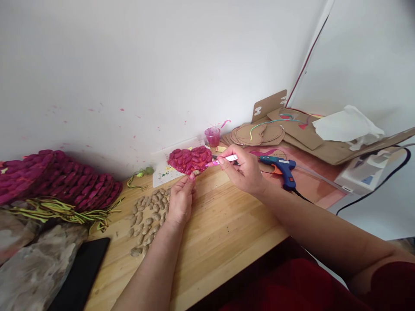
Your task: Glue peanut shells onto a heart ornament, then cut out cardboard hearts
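Observation:
My left hand [182, 196] pinches the near edge of a heart-like piece covered in magenta-painted peanuts [189, 159]. One peanut by my left thumb still shows its tan shell. In my right hand [244, 170] is a white-handled paintbrush [231, 158], its pink tip at the right edge of the piece. A clear cup of magenta paint [212, 136] stands behind, against the wall. Beneath the piece lies a white paper sheet [158, 176] with small star marks. Loose unpainted peanuts [151, 218] are spread on the table left of my left wrist.
A stack of magenta peanut pieces [81, 183] with yellow-green strings sits at left, near a plastic bag [42, 259] and a black flat object [82, 276]. A blue glue gun [285, 168] with a cord, cardboard cutouts [249, 134] and a white box [363, 172] stand at right.

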Demonstrator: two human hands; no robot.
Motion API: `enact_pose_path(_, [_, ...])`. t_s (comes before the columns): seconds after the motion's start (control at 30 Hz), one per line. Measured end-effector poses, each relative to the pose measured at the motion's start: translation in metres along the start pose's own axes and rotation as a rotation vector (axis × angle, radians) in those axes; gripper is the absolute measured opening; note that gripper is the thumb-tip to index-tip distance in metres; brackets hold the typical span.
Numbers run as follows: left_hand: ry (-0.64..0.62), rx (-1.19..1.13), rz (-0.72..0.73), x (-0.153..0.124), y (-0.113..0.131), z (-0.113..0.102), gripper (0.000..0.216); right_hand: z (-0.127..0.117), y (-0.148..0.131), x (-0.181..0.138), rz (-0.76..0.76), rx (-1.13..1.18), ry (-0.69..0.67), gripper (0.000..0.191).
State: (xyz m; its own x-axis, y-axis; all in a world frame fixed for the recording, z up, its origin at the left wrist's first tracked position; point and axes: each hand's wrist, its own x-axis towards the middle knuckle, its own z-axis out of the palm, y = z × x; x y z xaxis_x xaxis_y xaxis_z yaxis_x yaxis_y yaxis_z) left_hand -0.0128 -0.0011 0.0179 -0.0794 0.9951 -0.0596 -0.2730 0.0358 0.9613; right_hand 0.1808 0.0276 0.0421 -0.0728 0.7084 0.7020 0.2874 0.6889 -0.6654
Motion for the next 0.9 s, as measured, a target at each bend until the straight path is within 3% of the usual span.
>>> enact_pose_path(0.33, [0.018, -0.069, -0.06, -0.0006, 0.0006, 0.0016, 0.053, 0.0006, -0.0044, -0.0004, -0.096, 0.008, -0.075, 0.01])
enact_pose_path(0.9, [0.029, -0.065, -0.077, -0.0016, 0.0036, 0.0028, 0.056, 0.0019, -0.0036, -0.0012, -0.05, 0.056, -0.06, 0.015])
